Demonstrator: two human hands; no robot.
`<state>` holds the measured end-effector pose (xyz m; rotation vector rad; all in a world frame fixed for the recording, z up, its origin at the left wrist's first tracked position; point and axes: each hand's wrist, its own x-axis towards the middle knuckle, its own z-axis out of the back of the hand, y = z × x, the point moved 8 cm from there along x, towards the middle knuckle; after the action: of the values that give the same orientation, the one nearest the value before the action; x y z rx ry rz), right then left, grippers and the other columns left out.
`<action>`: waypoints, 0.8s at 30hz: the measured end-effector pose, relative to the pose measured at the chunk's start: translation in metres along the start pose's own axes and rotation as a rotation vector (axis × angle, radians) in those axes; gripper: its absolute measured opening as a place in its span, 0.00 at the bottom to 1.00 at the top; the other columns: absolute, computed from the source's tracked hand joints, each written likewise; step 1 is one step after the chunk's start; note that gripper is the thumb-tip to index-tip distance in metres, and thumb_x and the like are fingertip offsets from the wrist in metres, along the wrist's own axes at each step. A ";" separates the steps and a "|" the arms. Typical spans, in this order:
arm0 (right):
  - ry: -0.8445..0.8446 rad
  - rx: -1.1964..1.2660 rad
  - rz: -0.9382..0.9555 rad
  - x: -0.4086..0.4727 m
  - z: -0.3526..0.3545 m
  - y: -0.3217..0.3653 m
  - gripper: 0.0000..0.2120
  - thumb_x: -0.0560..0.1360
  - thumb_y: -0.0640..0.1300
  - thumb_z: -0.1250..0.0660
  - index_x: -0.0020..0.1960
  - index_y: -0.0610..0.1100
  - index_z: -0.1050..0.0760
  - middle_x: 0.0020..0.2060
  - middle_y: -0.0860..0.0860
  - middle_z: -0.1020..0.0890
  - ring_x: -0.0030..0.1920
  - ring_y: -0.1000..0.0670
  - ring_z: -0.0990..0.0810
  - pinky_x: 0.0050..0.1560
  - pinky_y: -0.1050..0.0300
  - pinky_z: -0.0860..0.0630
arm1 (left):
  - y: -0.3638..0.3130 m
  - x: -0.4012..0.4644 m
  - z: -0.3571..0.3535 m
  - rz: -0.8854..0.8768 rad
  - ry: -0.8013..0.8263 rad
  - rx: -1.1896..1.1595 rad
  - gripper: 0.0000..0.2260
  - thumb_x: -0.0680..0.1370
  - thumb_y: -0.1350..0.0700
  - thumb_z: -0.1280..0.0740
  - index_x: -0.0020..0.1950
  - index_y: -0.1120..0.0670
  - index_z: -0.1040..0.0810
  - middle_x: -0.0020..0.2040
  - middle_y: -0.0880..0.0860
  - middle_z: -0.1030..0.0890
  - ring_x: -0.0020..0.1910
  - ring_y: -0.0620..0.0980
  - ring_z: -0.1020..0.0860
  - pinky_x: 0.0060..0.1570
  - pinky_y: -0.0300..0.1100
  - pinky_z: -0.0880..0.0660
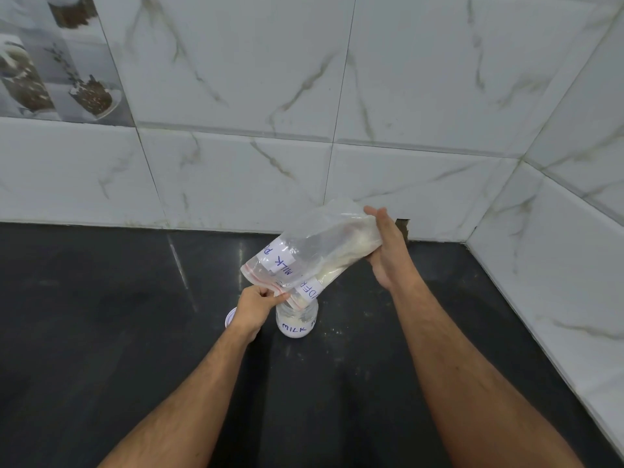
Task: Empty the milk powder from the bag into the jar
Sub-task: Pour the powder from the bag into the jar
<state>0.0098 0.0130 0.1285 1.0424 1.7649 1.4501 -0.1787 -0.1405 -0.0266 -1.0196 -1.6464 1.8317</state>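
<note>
Powder, pale cream, is seen inside the clear plastic zip bag with handwritten white labels (pixel 314 255), which is held tilted above the small clear jar labelled "MILK" (pixel 296 323) on the black counter (pixel 101 332). The bag's mouth, just over the jar, is pinched by the left hand (pixel 258 304); its raised end is gripped by the right hand (pixel 388 248). A white lid (pixel 230 318) is partly hidden left of the jar.
</note>
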 end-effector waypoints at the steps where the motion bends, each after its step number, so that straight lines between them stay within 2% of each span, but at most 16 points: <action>1: 0.001 -0.019 0.019 0.002 0.001 0.001 0.21 0.74 0.61 0.32 0.59 0.47 0.23 0.53 0.51 0.16 0.57 0.50 0.19 0.60 0.51 0.23 | -0.001 -0.001 0.000 -0.007 0.001 -0.003 0.10 0.74 0.64 0.26 0.54 0.65 0.18 0.52 0.54 0.15 0.51 0.47 0.18 0.46 0.35 0.24; 3: 0.023 -0.042 0.039 0.001 -0.001 0.006 0.19 0.72 0.58 0.30 0.58 0.48 0.21 0.52 0.52 0.15 0.57 0.49 0.19 0.62 0.50 0.24 | -0.003 -0.003 0.000 -0.016 -0.002 -0.017 0.09 0.74 0.64 0.26 0.53 0.61 0.17 0.52 0.53 0.14 0.52 0.47 0.18 0.49 0.37 0.23; 6: 0.074 -0.073 0.031 -0.003 -0.009 0.011 0.21 0.71 0.61 0.32 0.56 0.48 0.19 0.52 0.51 0.14 0.57 0.50 0.17 0.64 0.48 0.24 | -0.002 -0.003 0.000 -0.026 0.005 -0.023 0.08 0.74 0.64 0.26 0.52 0.58 0.17 0.51 0.51 0.15 0.51 0.46 0.18 0.50 0.38 0.23; 10: 0.047 -0.199 0.059 0.002 -0.009 0.011 0.34 0.69 0.67 0.29 0.67 0.46 0.23 0.62 0.49 0.17 0.63 0.49 0.20 0.69 0.44 0.27 | 0.003 -0.002 0.003 -0.008 -0.005 0.015 0.05 0.74 0.62 0.26 0.48 0.63 0.18 0.48 0.52 0.16 0.46 0.47 0.19 0.44 0.33 0.23; 11: 0.032 -0.235 0.057 0.004 -0.006 0.010 0.33 0.71 0.66 0.29 0.67 0.45 0.24 0.62 0.48 0.18 0.63 0.49 0.19 0.68 0.45 0.26 | 0.001 -0.003 0.003 -0.013 -0.002 0.012 0.06 0.74 0.63 0.27 0.49 0.63 0.17 0.48 0.52 0.15 0.47 0.45 0.17 0.44 0.33 0.23; 14: -0.019 -0.334 0.099 0.001 -0.009 0.021 0.16 0.82 0.54 0.39 0.57 0.45 0.18 0.53 0.50 0.14 0.54 0.52 0.16 0.59 0.56 0.22 | -0.003 -0.006 0.000 -0.033 0.026 -0.024 0.07 0.74 0.65 0.27 0.52 0.60 0.16 0.48 0.48 0.14 0.47 0.40 0.17 0.47 0.34 0.24; 16: -0.068 -0.368 0.140 0.003 -0.010 0.027 0.17 0.85 0.49 0.44 0.53 0.44 0.18 0.47 0.47 0.14 0.48 0.50 0.16 0.51 0.60 0.24 | -0.004 -0.007 -0.001 -0.053 0.047 -0.037 0.11 0.74 0.65 0.27 0.55 0.57 0.17 0.51 0.47 0.15 0.50 0.41 0.17 0.48 0.34 0.23; 18: -0.091 -0.378 0.145 0.005 -0.011 0.030 0.18 0.85 0.49 0.46 0.56 0.43 0.19 0.48 0.46 0.15 0.49 0.50 0.17 0.50 0.61 0.24 | -0.005 -0.006 -0.001 -0.065 0.054 -0.045 0.12 0.74 0.65 0.27 0.56 0.56 0.17 0.52 0.48 0.15 0.52 0.42 0.17 0.50 0.35 0.23; 21: -0.028 -0.389 0.095 0.006 -0.013 0.026 0.20 0.84 0.54 0.46 0.67 0.44 0.23 0.59 0.53 0.19 0.60 0.54 0.21 0.61 0.60 0.25 | -0.005 -0.007 -0.001 -0.065 0.046 -0.047 0.10 0.74 0.65 0.27 0.53 0.54 0.16 0.51 0.48 0.14 0.52 0.43 0.17 0.53 0.38 0.23; 24: 0.121 -0.356 0.019 0.004 -0.019 0.015 0.20 0.81 0.57 0.40 0.71 0.51 0.28 0.60 0.56 0.20 0.59 0.56 0.20 0.58 0.57 0.23 | -0.004 -0.007 0.000 -0.061 0.035 -0.054 0.10 0.74 0.65 0.27 0.54 0.55 0.17 0.51 0.48 0.15 0.52 0.44 0.18 0.52 0.37 0.23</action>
<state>-0.0056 0.0087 0.1469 0.8015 1.5021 1.7902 -0.1752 -0.1452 -0.0207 -1.0070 -1.6955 1.7291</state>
